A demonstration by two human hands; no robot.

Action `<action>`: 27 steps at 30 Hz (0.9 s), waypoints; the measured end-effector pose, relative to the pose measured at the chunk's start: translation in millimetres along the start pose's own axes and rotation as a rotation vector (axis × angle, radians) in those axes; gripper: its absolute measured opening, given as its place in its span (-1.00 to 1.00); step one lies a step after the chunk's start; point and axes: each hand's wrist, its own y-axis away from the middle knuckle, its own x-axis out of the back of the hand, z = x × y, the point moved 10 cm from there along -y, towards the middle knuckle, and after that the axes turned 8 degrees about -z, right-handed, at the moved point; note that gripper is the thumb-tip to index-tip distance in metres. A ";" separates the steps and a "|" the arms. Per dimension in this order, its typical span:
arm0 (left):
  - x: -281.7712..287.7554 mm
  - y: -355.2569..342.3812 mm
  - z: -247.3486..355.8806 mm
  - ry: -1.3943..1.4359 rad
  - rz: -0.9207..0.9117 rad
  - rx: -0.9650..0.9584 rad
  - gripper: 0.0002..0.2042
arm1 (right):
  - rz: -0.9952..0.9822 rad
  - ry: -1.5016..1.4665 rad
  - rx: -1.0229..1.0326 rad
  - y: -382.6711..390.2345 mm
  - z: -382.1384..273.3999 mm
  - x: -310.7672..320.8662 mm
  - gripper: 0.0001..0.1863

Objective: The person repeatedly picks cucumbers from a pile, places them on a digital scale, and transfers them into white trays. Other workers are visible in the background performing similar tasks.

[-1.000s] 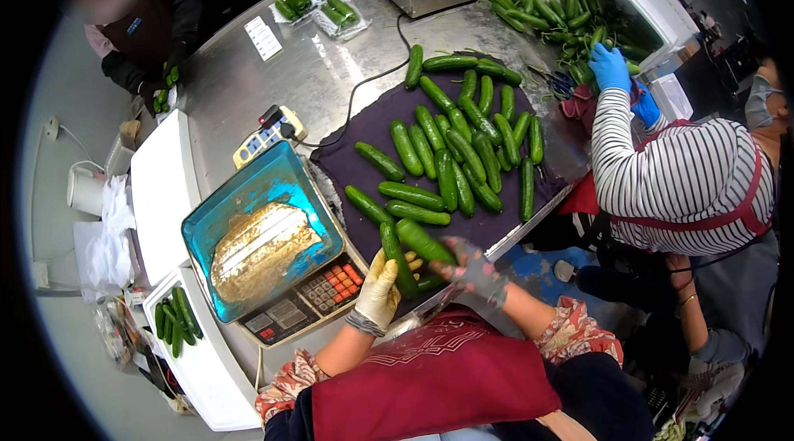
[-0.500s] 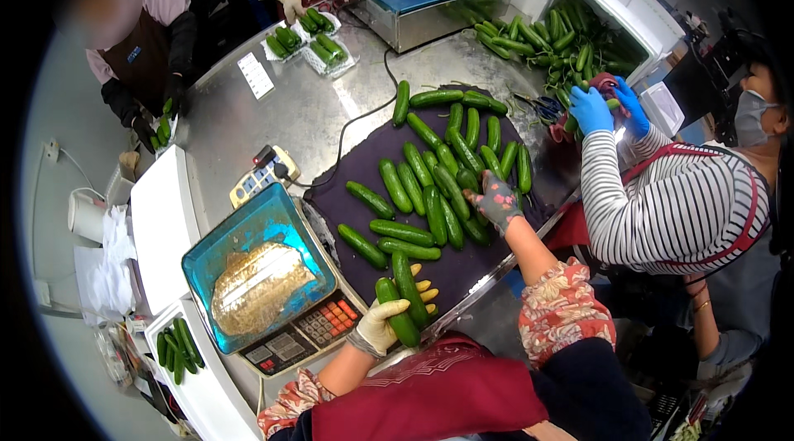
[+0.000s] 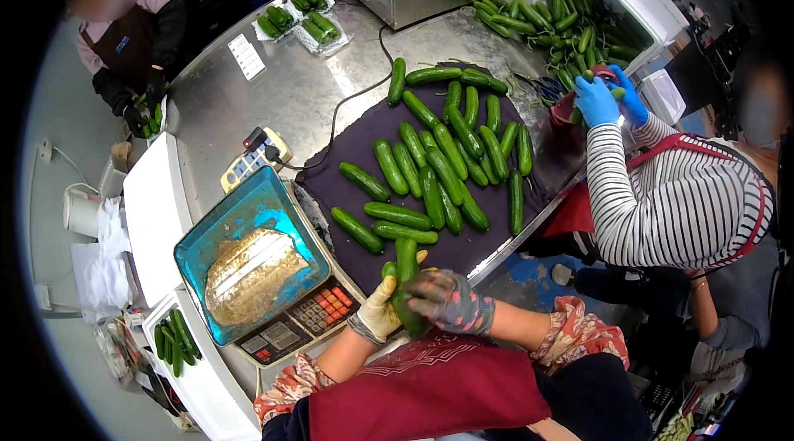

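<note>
My left hand (image 3: 379,313), in a pale glove with yellowish fingertips, is closed round cucumbers at the table's front edge. One long cucumber (image 3: 406,257) points away from me, and the green tip of another (image 3: 389,270) shows beside it. My right hand (image 3: 455,302), in a grey patterned glove, lies against these cucumbers from the right; motion smears its fingers. Beyond both hands, several cucumbers (image 3: 444,161) are spread on a dark cloth (image 3: 343,213). Left of my left hand stands a scale with a blue tray (image 3: 192,257) and an orange-and-grey keypad (image 3: 318,311).
A power strip (image 3: 255,158) with a black cable sits behind the scale. Cucumbers spill from a white box (image 3: 662,31) at far right, where a blue-gloved co-worker (image 3: 597,102) handles some. Packed trays (image 3: 322,32) lie at the back. Two more people stand across the table.
My right hand has left the cucumbers on the cloth and come back to my left hand. The cucumbers in my left hand are now closer together. The view has shifted slightly.
</note>
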 end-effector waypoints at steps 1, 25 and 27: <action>-3.2 0.3 1.2 -0.058 -0.036 0.003 -0.21 | 0.033 -0.059 0.013 1.9 -0.7 3.4 -0.57; -30.5 13.2 9.5 -0.065 -0.165 -0.057 -0.05 | 0.415 0.158 -1.190 185.0 226.7 45.1 -0.51; -32.8 12.7 6.7 -0.062 -0.211 -0.054 -0.05 | 0.298 0.136 -1.298 192.3 251.6 43.1 -0.50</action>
